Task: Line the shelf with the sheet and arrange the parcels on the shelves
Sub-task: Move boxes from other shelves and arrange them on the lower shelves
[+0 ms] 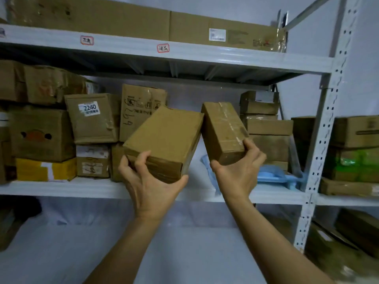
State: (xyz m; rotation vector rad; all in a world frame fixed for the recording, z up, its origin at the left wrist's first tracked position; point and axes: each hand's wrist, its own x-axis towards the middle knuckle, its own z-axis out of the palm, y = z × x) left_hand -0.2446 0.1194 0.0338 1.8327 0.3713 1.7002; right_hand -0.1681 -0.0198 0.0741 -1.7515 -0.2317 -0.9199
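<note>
Most of the middle shelf (61, 187) is already stacked with parcels at the left and right of the frame, leaving a bare gap in the centre. Judging by that, placing is well under way. The left hand (151, 181) clasps a flat brown parcel (164, 138), the right hand (238, 169) a narrower taped parcel (223, 130), both raised before the gap.
</note>
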